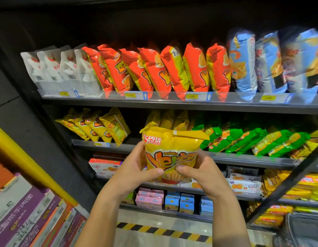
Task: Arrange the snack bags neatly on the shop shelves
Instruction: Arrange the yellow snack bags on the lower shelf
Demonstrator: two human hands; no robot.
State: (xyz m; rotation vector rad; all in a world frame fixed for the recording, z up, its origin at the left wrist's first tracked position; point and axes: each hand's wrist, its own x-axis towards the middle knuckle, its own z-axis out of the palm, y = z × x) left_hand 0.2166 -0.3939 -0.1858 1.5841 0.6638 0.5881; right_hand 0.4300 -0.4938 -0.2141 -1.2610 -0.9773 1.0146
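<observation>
I hold a yellow potato snack bag (pixel 170 148) upright in front of the second shelf (pixel 226 158). My left hand (pixel 135 168) grips its left side with the thumb across the front. My right hand (pixel 202 172) grips its right side the same way. On that shelf, several yellow bags (pixel 101 125) lean at the left, with a gap beside them. More yellow bags (pixel 169 119) stand behind the held bag, and green bags (pixel 244 139) lie to the right.
The top shelf (pixel 172 102) carries white bags (pixel 60 70), red bags (pixel 154 68) and blue bags (pixel 279 63). Lower shelves hold boxed snacks (pixel 174 202) and yellow packets (pixel 297 188). Cartons (pixel 29 216) and a yellow rail (pixel 29 168) stand at the left. A basket (pixel 304 229) sits bottom right.
</observation>
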